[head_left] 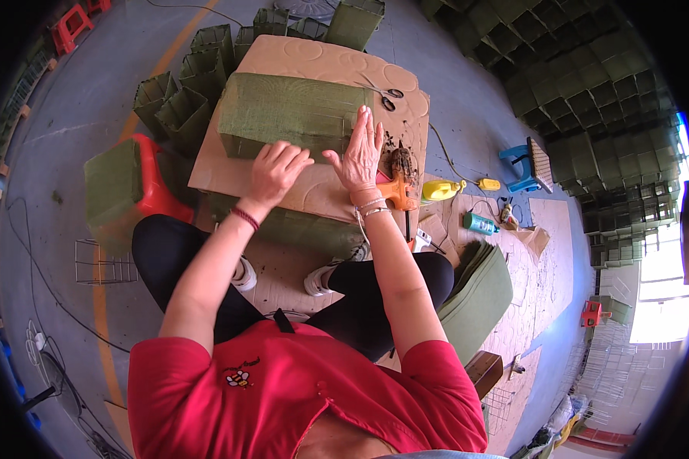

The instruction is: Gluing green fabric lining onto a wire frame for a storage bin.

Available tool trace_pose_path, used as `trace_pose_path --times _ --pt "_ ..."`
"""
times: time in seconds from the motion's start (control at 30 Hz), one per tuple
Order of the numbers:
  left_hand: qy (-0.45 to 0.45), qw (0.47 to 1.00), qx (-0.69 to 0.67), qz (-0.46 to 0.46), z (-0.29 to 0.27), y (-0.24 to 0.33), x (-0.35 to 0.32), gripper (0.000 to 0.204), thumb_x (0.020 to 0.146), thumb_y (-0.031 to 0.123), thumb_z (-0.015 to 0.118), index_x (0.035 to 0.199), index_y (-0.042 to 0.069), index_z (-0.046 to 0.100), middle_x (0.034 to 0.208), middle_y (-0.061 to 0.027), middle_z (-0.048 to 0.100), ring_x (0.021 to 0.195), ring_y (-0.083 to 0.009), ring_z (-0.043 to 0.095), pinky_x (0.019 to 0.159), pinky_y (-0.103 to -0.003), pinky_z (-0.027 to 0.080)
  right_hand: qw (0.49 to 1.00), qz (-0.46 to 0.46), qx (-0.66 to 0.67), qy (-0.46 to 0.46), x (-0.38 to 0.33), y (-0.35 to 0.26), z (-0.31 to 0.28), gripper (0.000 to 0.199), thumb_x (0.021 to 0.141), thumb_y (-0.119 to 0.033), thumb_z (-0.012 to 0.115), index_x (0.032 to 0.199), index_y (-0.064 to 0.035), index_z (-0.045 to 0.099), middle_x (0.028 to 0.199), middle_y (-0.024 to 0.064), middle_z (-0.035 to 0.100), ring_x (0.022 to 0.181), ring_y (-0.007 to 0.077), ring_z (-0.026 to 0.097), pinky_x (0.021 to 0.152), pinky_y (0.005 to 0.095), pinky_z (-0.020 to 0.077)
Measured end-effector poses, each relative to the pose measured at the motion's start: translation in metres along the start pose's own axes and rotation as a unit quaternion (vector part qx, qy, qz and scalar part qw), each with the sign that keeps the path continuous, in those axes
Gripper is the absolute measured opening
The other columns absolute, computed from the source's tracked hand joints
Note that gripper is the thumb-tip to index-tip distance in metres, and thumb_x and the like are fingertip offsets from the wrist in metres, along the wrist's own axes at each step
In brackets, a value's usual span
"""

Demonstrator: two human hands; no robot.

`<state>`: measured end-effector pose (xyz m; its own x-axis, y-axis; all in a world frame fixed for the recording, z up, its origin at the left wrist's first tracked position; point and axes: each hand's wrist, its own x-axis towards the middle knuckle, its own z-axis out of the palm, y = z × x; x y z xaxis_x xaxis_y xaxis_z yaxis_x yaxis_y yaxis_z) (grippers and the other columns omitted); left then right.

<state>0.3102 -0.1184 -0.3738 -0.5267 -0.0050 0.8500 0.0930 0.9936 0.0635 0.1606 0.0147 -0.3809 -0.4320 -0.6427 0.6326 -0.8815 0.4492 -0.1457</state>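
Observation:
A green mesh-covered box (291,107) lies on its side on a cardboard-topped work surface (314,57) in front of me. My left hand (279,172) is at the box's near edge, its fingers curled closed; whatever may be inside them is hidden. With fingers stretched out, my right hand (358,159) rests flat against the box's right end. An orange glue gun (398,187) with a dirty, dark front lies just right of my right wrist. Scissors (389,99) with dark handles lie beyond my right fingertips, beside the box.
Several open green boxes (184,111) stand past the surface at the left. A red stool (157,183) bears a green piece. At right are a yellow bottle (440,190), a teal can (479,223), a blue stool (520,168), green sheets (478,287) and tall box stacks (589,99).

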Motion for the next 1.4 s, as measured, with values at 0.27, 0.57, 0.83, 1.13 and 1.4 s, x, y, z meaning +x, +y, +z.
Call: trace_pose_path --times 0.27,0.57,0.83,1.13,1.4 --pt "0.018 0.593 -0.560 -0.578 0.050 0.036 -0.023 0.040 0.080 0.040 0.072 0.085 0.001 0.069 0.082 -0.0034 0.067 0.080 -0.0113 0.061 0.070 -0.026 0.046 1.000 -0.018 -0.008 -0.015 -0.002 0.001 -0.005 0.112 0.075 -0.076 0.040 0.142 0.0103 0.013 0.149 0.0209 0.024 0.139 0.0330 0.023 0.113 0.0485 0.0112" --pt "-0.023 0.543 -0.579 -0.608 0.067 0.025 -0.002 0.047 0.072 0.047 0.077 0.077 0.001 0.068 0.079 -0.0045 0.066 0.074 -0.0115 0.060 0.066 -0.028 0.047 1.000 -0.010 0.002 -0.018 -0.001 -0.003 -0.005 0.113 0.075 -0.078 0.038 0.142 0.0102 0.014 0.149 0.0211 0.025 0.138 0.0333 0.024 0.113 0.0482 0.0116" --pt "-0.039 0.547 -0.566 -0.615 0.071 0.037 0.006 0.031 0.073 0.034 0.078 0.091 0.008 0.073 0.086 -0.0009 0.069 0.073 -0.0102 0.060 0.059 -0.027 0.044 1.000 -0.011 0.024 -0.010 -0.004 0.006 -0.005 0.115 0.075 -0.081 0.034 0.143 0.0088 0.012 0.149 0.0216 0.025 0.137 0.0359 0.025 0.112 0.0480 0.0122" --pt "-0.016 0.599 -0.560 -0.572 0.069 0.026 -0.005 0.022 0.080 0.023 0.072 0.082 0.001 0.072 0.070 0.0005 0.064 0.060 -0.0067 0.053 0.057 -0.021 0.040 0.999 -0.019 0.022 -0.020 0.004 -0.008 -0.002 0.116 0.073 -0.080 0.037 0.142 0.0107 0.014 0.149 0.0219 0.024 0.138 0.0349 0.023 0.113 0.0484 0.0129" --pt "-0.014 0.640 -0.554 -0.532 0.085 0.037 -0.001 0.014 0.083 0.010 0.068 0.077 -0.002 0.068 0.070 -0.0005 0.063 0.063 -0.0070 0.053 0.058 -0.023 0.044 0.999 0.001 -0.019 -0.030 -0.007 0.014 -0.007 0.103 0.077 -0.076 0.035 0.142 0.0029 0.026 0.148 0.0197 0.028 0.139 0.0333 0.023 0.113 0.0484 0.0131"
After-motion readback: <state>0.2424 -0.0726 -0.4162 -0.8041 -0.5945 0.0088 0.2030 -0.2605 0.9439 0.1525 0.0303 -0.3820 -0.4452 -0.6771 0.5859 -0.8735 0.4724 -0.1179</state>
